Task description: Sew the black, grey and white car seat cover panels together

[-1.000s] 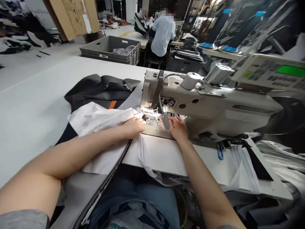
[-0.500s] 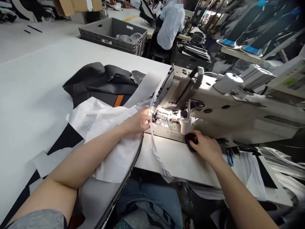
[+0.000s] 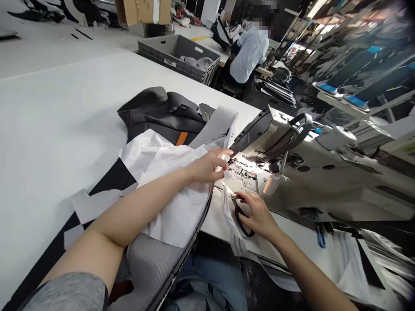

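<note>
My left hand (image 3: 209, 166) pinches a white strip (image 3: 228, 214) beside the needle area of the sewing machine (image 3: 311, 181), its forearm lying across the white fabric (image 3: 181, 211). The strip's tail hangs over the table's front edge. In my right hand (image 3: 259, 216) is a pair of scissors (image 3: 239, 222) with black handles. Their blades point up and left at the strip, just below my left fingers. Whether the blades touch the strip I cannot tell. A dark cover piece (image 3: 152, 110) with an orange band (image 3: 182, 138) lies behind the white fabric, and a zipper-like dark edge (image 3: 202, 226) curves toward my lap.
A grey crate (image 3: 175, 58) stands at the back of the white table (image 3: 58, 129). A person in a light shirt (image 3: 249, 54) sits beyond it. White thread cones (image 3: 337, 137) top the machine. A small blue-handled tool (image 3: 320, 236) and striped white strips (image 3: 348, 263) lie at right.
My right hand has lifted the scissors off the table by the machine and brought them left to the strip. My left hand stays at the strip; the view has shifted.
</note>
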A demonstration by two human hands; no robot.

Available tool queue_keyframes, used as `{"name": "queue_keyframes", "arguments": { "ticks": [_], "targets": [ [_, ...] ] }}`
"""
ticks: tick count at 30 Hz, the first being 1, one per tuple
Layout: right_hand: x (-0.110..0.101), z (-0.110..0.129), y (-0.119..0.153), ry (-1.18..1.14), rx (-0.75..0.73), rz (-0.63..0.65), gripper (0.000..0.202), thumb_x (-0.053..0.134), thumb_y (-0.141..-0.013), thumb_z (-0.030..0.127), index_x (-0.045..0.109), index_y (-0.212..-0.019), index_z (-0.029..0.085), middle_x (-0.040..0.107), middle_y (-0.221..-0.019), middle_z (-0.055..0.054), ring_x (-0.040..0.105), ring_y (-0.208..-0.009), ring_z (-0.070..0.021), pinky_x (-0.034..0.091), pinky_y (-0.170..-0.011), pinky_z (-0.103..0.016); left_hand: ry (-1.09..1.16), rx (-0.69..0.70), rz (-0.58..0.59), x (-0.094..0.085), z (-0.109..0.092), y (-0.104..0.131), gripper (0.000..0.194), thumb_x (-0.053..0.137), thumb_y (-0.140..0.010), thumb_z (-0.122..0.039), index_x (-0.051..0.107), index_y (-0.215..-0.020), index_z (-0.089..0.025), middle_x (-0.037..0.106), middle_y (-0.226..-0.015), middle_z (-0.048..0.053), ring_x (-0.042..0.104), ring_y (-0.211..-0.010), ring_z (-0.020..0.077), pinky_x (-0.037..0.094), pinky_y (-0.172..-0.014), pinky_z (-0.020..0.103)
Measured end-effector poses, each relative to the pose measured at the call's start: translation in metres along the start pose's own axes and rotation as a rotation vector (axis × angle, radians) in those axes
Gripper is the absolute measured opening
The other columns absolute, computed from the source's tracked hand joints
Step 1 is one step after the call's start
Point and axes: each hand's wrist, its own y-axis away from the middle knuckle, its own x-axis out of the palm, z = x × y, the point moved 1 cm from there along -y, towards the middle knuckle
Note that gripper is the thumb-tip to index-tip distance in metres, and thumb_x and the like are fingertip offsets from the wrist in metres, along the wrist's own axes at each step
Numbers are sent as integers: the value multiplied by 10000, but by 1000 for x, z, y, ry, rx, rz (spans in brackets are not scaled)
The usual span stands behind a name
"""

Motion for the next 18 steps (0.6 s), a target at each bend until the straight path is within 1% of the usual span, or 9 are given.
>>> {"name": "queue_keyframes", "arguments": {
  "ticks": [2,5,8,10,11,13,15,17,18],
  "targets": [
    [2,6,-16,-58,-10,-45,393,566,-745,280,534,-1128,196,609,-1004,-79,584,-915,-239,478,-840,-393,-35,40,-27,-1,1,0,134,593,-814,-232,649,-711,-166,456,-1399,90,348,-1341,255,511,-901,340],
    [2,17,-31,-66,-35,-54,396,568,-721,221,531,-1115,207,606,-1019,-67,573,-932,-229,478,-825,-361,-126,77,-14,-1,3,0,101,594,-795,-179,655,-715,-178,465,-1394,81,345,-1343,248,408,-1050,408],
    [4,25,-38,45,-37,12,441,542,-702,150,563,-1137,223,638,-926,-43,593,-856,-220,477,-754,-328,-187,88,18,-1,1,-1,100,594,-784,-153,654,-710,-182,469,-1394,77,353,-1337,246,350,-1098,427],
    [5,25,-37,113,-11,49,452,526,-710,128,592,-1143,237,662,-852,-30,615,-791,-215,475,-703,-309,-162,80,9,-2,-2,-1,103,584,-803,-174,651,-725,-180,483,-1381,84,368,-1329,243,375,-1076,417],
    [5,22,-35,128,-1,58,451,522,-718,126,603,-1146,245,676,-849,-27,628,-780,-214,478,-692,-301,-136,63,-6,-3,-3,-1,115,571,-823,-196,649,-740,-180,495,-1372,85,379,-1322,241,398,-1053,411],
    [4,9,-26,129,32,58,421,517,-761,158,613,-1158,259,705,-921,-33,657,-805,-214,495,-696,-296,-96,11,-53,-5,-3,-2,160,535,-866,-249,636,-765,-179,520,-1350,88,414,-1301,236,422,-1021,407],
    [-2,-12,-9,132,111,36,373,520,-808,249,619,-1167,263,711,-1018,-49,675,-873,-235,519,-710,-313,-99,-42,-82,-8,-1,-4,172,521,-884,-288,630,-804,-183,522,-1349,91,430,-1293,237,409,-1026,420],
    [-12,-35,14,162,225,-33,374,504,-830,347,622,-1174,260,703,-1068,-73,678,-916,-271,540,-712,-353,-161,-57,-66,-10,1,-6,155,586,-850,-324,638,-906,-190,495,-1373,106,404,-1314,255,364,-1060,437],
    [-18,-46,26,182,268,-91,386,487,-827,365,625,-1172,257,707,-1049,-85,683,-900,-287,546,-699,-374,-221,-49,-36,-10,2,-7,240,644,-809,-347,635,-992,-192,465,-1399,120,377,-1332,272,340,-1076,446]
  ]
}}
